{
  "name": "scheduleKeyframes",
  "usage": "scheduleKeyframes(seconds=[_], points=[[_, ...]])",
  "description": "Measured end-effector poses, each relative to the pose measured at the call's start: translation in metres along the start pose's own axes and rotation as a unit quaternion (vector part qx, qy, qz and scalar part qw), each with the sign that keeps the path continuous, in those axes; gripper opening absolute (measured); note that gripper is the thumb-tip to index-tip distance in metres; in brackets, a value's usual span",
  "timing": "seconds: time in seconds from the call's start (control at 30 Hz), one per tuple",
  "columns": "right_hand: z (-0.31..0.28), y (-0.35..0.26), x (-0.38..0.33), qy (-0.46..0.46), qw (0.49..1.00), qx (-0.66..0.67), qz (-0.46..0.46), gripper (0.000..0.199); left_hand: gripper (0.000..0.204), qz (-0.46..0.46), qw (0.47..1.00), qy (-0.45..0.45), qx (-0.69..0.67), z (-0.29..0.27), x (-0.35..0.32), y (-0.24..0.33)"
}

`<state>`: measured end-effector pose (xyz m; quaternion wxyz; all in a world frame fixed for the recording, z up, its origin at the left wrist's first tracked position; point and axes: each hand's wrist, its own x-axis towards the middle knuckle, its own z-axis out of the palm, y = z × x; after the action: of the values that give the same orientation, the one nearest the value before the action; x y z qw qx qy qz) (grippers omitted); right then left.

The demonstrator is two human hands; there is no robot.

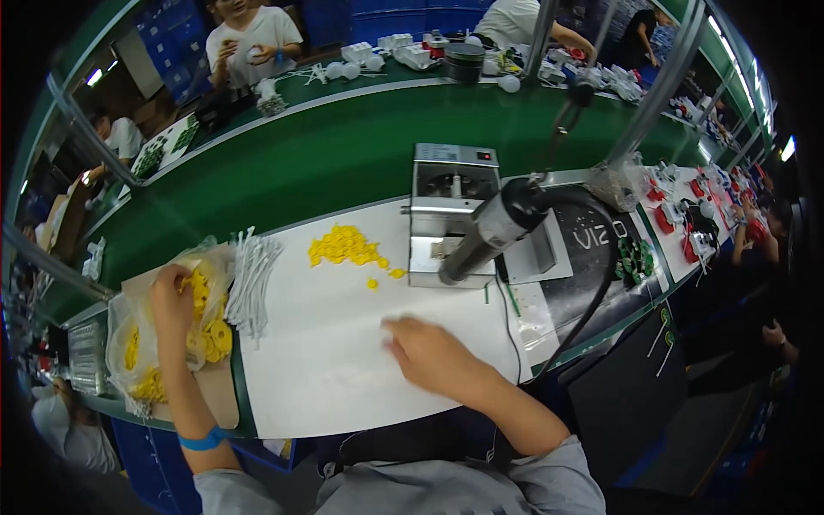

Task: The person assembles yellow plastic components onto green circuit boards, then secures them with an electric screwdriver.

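My left hand [172,292] is at a clear plastic bag [124,339] of yellow round parts [215,342], its fingers bent together; what they hold, if anything, is hidden. Over the white sheet [335,369] hovers my right hand [425,350], its fingers smeared by motion. Beyond it lies a loose pile of small yellow pieces [343,245], with a few apart on its right side. A bundle of white strips [249,287] rests between the bag and the sheet.
A metal bench machine [453,206] stands at the sheet's far right. In front of it hangs a dark cylindrical tool [485,233] with a black cable [611,266]. Green circuit boards [633,260] lie further right. Past the green conveyor belt [326,142], people work among white parts.
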<state>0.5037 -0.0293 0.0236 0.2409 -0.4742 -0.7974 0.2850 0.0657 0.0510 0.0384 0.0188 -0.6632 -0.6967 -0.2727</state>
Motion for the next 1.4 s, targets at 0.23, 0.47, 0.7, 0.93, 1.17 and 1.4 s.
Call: scheduleKeyframes(seconds=[0.23, 0.47, 0.7, 0.93, 1.17, 1.4], points=[[0.096, -0.015, 0.1, 0.078, 0.97, -0.205, 0.101, 0.025, 0.023, -0.045, 0.889, -0.253, -0.38, 0.03, -0.061, 0.091], [0.125, -0.012, 0.103, 0.042, 0.954, -0.296, 0.026, 0.014, 0.032, 0.062, 0.852, -0.282, -0.436, 0.08, -0.091, 0.081], [0.132, -0.016, 0.08, 0.132, 0.971, -0.2, 0.018, 0.011, 0.06, 0.212, 0.884, -0.236, -0.344, 0.088, -0.09, 0.033], [0.149, 0.0, 0.073, 0.159, 0.934, 0.263, 0.183, 0.013, 0.072, 0.023, 0.796, -0.515, -0.317, 0.081, -0.076, 0.029], [0.161, 0.013, 0.073, 0.119, 0.904, 0.347, 0.221, 0.016, 0.063, 0.315, 0.818, -0.317, -0.362, 0.127, -0.095, 0.01], [0.161, 0.015, 0.074, 0.017, 0.991, 0.121, 0.055, 0.009, 0.065, 0.2, 0.853, -0.285, -0.39, 0.154, -0.108, 0.03]])
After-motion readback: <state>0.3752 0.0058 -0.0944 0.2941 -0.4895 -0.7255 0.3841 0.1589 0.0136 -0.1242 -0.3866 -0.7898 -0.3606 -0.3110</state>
